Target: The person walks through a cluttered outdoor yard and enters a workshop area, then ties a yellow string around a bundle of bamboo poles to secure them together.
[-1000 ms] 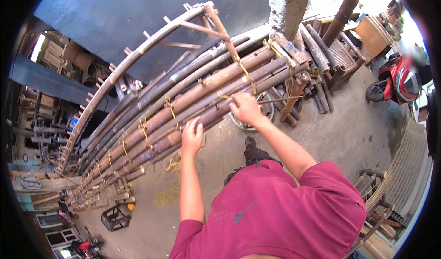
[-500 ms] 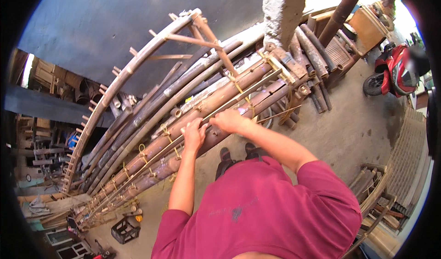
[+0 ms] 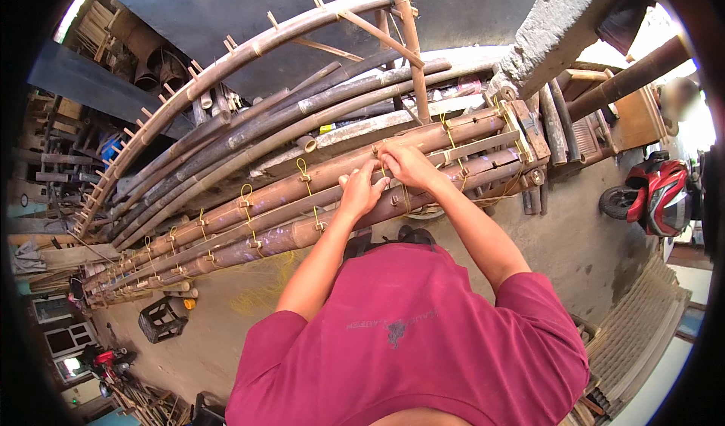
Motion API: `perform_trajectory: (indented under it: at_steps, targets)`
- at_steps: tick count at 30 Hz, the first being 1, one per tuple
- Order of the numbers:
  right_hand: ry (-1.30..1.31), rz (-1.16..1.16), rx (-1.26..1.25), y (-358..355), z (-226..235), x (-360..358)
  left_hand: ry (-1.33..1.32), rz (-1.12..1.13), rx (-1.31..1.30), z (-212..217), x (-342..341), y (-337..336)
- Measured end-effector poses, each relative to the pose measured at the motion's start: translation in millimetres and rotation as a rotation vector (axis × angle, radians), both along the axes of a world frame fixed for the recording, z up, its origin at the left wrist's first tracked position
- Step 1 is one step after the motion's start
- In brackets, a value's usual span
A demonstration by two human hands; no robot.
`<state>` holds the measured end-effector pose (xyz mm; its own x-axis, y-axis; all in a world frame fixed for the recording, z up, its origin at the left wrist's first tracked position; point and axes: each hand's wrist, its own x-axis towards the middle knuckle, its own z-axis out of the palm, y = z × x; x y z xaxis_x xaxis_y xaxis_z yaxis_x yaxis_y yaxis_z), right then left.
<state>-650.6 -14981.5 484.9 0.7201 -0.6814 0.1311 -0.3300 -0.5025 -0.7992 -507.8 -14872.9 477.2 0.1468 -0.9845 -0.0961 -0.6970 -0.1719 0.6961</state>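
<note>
Two long brown bamboo poles, a far one (image 3: 340, 165) and a near one (image 3: 283, 241), run side by side in front of me, with a narrow flat strip (image 3: 283, 209) between them. My left hand (image 3: 364, 189) is closed, its fingertips over the strip. Just right of it, my right hand (image 3: 408, 165) bends its fingers down at the far pole. A short piece of yellow cord (image 3: 383, 171) shows between the two hands, pinched at the fingertips; its ends are hidden. Yellow cord loops (image 3: 303, 171) and small pegs line both poles.
Behind the poles lie more bamboo lengths (image 3: 302, 111) beneath a curved, pegged bamboo frame (image 3: 219, 67). A rough concrete pillar (image 3: 555, 29) rises at far right. A red motorbike (image 3: 657, 196) stands to the right; a black crate (image 3: 161, 320) sits on the floor at left.
My hands have come closer together and shifted from the strip toward the far pole. The whole view has turned, so the poles now lie flatter across it.
</note>
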Motion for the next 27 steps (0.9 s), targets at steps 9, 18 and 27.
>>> perform_trajectory:
  at_steps: [9, 18, 27]
  targets:
    - [0.065, -0.089, -0.064, 12.4, 8.3, -12.1, 0.293, 0.1, 0.164, -3.5, 10.3, -15.0]
    - [0.173, -0.29, -0.065, 25.8, -6.4, -9.7, 0.25, 0.165, 0.136, -11.6, 3.2, -17.2]
    - [0.137, -0.378, -0.161, 34.3, -24.3, -7.4, 0.281, 0.193, 0.21, -12.1, 2.0, -16.8]
